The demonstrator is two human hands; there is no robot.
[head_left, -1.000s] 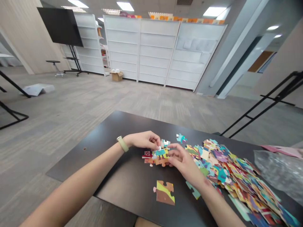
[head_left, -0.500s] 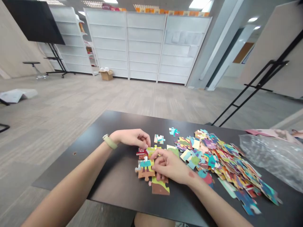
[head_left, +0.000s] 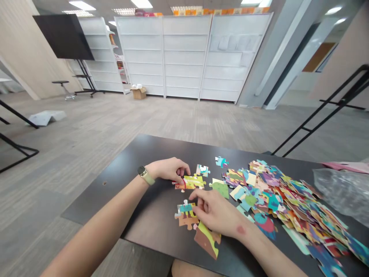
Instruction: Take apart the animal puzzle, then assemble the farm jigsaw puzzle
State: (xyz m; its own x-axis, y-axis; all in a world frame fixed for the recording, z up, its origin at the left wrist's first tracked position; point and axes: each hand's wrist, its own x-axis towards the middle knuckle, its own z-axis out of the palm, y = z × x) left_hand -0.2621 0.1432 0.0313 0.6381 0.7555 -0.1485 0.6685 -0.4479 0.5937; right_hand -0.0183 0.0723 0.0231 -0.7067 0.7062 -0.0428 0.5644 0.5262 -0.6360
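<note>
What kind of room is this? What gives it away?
Probably an office or similar workspace: tall white shelving units along the back, a large freestanding dark screen, and grey carpeted floor.

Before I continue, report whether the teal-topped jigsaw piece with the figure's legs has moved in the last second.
Yes; the teal-topped jigsaw piece has moved toward the near edge of the black table.

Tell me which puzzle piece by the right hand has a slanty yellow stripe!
The brown cardboard puzzle piece, partly hidden by the bare right hand: its yellow-green band slants across. The teal-topped puzzle piece and green puzzle piece lack one.
</note>
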